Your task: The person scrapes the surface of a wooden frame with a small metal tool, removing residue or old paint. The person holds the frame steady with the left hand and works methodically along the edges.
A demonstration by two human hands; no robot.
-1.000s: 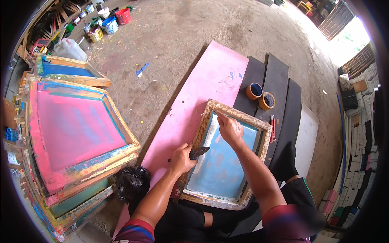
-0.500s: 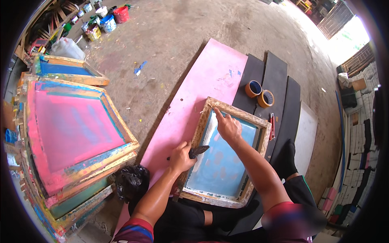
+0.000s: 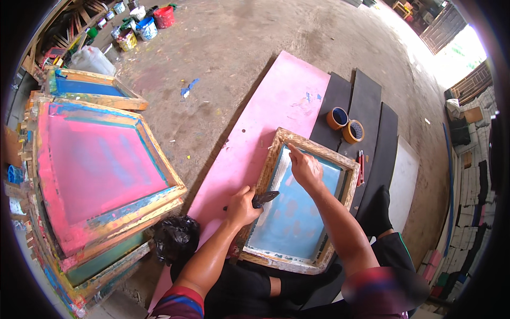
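Note:
A wooden screen-printing frame point(image 3: 351, 186) with light-blue mesh point(image 3: 289, 223) lies tilted in front of me. A pale strip runs along the mesh's left edge. My left hand point(image 3: 243, 208) is closed around dark pliers point(image 3: 267, 199), whose jaws point right over the frame's left side. The fingers hide the pliers' handles. My right hand point(image 3: 307, 169) reaches over the mesh, index finger stretched to the inside of the frame's far left corner. Its other fingers are curled, and no held thing shows in them.
Under the frame lie a pink board point(image 3: 249, 133) and dark boards point(image 3: 366, 101). Two tape rolls point(image 3: 353, 131) and a red cutter point(image 3: 360, 167) rest there. Pink-stained screens point(image 3: 101, 165) are stacked at left, near a black plastic bag point(image 3: 176, 239). Paint buckets point(image 3: 146, 29) stand far left.
My right index fingertip has slid slightly from the wood of the far left corner toward its inner edge. The left hand keeps the pliers in nearly the same place.

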